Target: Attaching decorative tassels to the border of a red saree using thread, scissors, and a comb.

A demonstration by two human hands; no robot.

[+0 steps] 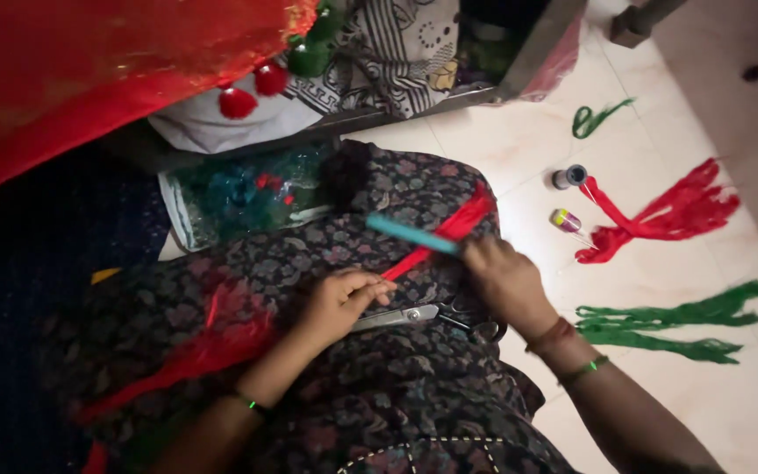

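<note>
Combing of red yarn across the lap.
Right hand (504,279) grips a teal comb (411,235) over the red yarn strand (446,233); left hand (337,303), fingers curled, pins it beside scissors (423,316). Next stroke likely needs firm tension. Green bundles (668,326) lie beyond the right hand.

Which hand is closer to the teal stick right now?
Right. The right hand grips the teal stick by its end; the left hand sits below it, near the scissors.
</note>
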